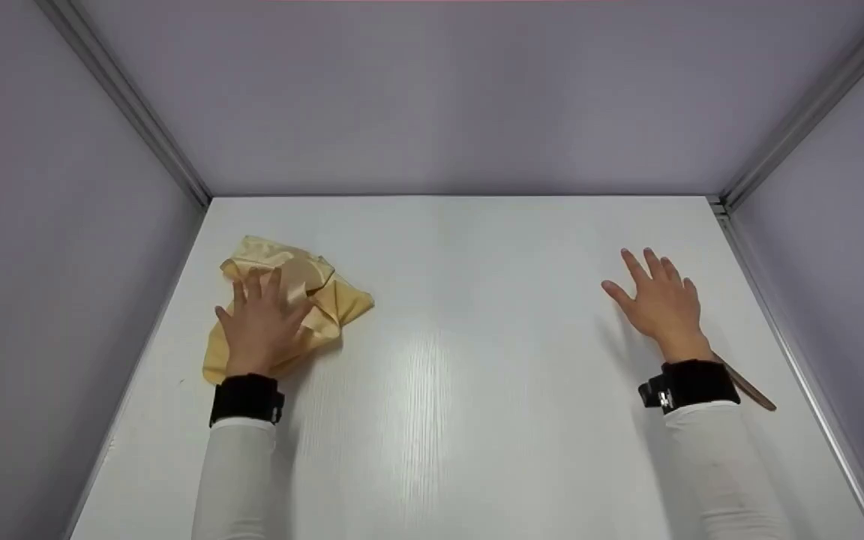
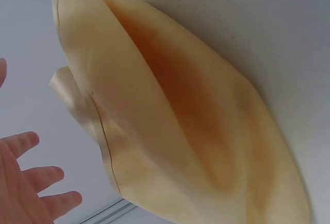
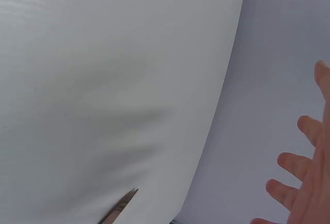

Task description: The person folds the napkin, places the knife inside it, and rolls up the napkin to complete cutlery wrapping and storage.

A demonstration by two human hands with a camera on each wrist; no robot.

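left hand [image 1: 259, 326] lies spread and flat on the crumpled pale yellow cloth [image 1: 312, 296] at the left of the white wood-grain desk [image 1: 462, 360], not yet gathered or lifted, while the right hand [image 1: 661, 304] hovers spread and empty, well apart.

The cloth [image 1: 304, 300] near the left edge of the worktop [image 1: 447, 375] is pale yellow, shading to warm orange in its folds. The worktop is white with a faint wood grain. Both wrist straps [image 1: 247, 397] are black, the sleeves [image 1: 233, 480] white. The walls [image 1: 432, 97] are plain pale lilac-grey. A brown strip [image 1: 747, 386] shows by the right wrist.
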